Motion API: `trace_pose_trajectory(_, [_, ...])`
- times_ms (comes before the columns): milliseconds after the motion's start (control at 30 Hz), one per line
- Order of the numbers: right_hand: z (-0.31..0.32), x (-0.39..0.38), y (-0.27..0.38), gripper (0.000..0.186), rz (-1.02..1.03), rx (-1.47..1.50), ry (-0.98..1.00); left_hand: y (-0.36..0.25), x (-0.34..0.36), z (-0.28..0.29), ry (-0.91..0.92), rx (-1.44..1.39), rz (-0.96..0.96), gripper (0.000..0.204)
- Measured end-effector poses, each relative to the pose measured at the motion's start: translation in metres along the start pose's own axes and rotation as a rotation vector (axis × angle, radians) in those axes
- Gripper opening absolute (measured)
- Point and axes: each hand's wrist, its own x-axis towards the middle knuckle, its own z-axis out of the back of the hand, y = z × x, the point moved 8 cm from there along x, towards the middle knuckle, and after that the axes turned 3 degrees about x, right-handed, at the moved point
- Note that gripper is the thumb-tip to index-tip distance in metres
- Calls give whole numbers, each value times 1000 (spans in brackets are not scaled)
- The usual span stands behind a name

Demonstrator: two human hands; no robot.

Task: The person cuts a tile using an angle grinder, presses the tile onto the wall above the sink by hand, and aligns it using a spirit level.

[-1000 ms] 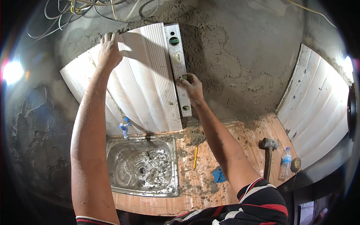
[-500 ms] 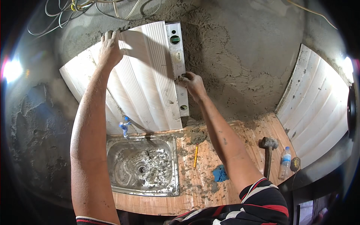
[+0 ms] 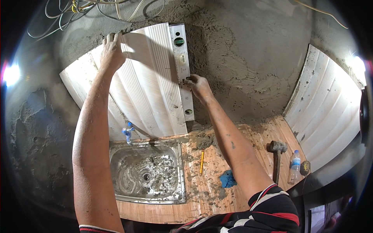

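Observation:
A spirit level (image 3: 181,64) stands nearly upright along the right edge of a pale ribbed wall tile (image 3: 142,73). My right hand (image 3: 200,86) grips the level a little below its middle, thumb and fingers closed on its edge. Up at the tile's top edge, my left hand (image 3: 112,50) lies with fingers stretched over the rim. The tile stands on the wall behind the sink, and a blue-handled tap (image 3: 127,131) sticks out in front of it. Wet mortar (image 3: 221,66) coats the wall to the right of the level.
Below the tile is a mortar-smeared steel sink (image 3: 180,171) in a wood-patterned counter (image 3: 210,194). A yellow pencil-like stick (image 3: 202,162), blue cloth (image 3: 227,179), hammer (image 3: 277,155), water bottle (image 3: 295,167) and tape measure (image 3: 305,167) lie to its right. More tiles (image 3: 326,105) line the right wall; cables (image 3: 77,15) hang above.
Both hands keep their places on the tile and the level. The whole view has shifted very slightly; nothing has been taken hold of or let go.

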Motion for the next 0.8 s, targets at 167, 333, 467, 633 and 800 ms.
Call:
trace_pose_trajectory(167, [0, -1, 0, 39, 8, 1, -8, 1, 0, 0, 2, 15, -5, 82])
trace_pose_trajectory(333, [3, 5, -8, 38, 44, -67, -30, 1, 1, -1, 8, -9, 18, 80])
trace_pose_trajectory(467, [1, 5, -6, 37, 48, -53, -28, 3, -1, -2, 9, -18, 28, 78])
trace_pose_trajectory(633, [3, 5, -8, 35, 47, 35, -44, 4, 2, -5, 15, 3, 30, 80])
trace_pose_trajectory(800, [-2, 4, -1, 41, 2, -41, 13, 8, 1, -3, -8, 12, 21, 81])
